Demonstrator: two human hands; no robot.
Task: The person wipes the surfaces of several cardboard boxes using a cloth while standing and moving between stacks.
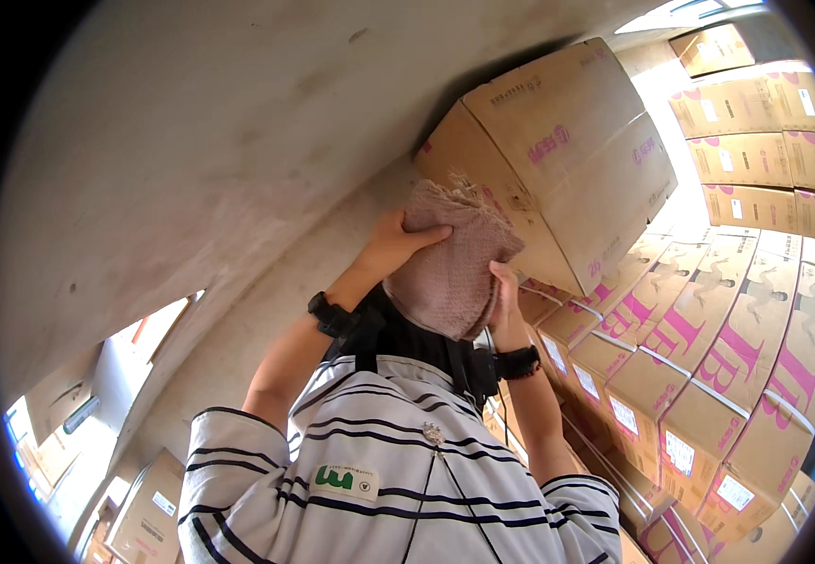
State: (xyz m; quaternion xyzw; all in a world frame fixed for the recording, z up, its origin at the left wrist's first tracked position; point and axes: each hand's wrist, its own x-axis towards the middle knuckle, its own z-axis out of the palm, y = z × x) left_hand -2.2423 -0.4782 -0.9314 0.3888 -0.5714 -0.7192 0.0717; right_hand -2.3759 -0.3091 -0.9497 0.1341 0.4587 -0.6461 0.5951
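Observation:
A folded mauve-brown cloth (453,261) with a frayed upper edge is held up in front of my chest, between both hands. My left hand (400,243) grips its left side, thumb lying across the front face and fingers hidden behind. At the lower right edge, my right hand (504,299) holds the cloth, with the thumb tip showing near its corner. Both wrists wear black bands. Behind the cloth, a large cardboard box (562,162) with pink printing stands close by; the cloth overlaps part of it.
Strapped cardboard boxes (689,366) fill the right side, and more stacked boxes (760,158) rise at the far right. A pale wall (203,141) runs along the left, with an opening (157,328) in it. Another cardboard box (150,515) is at the lower left.

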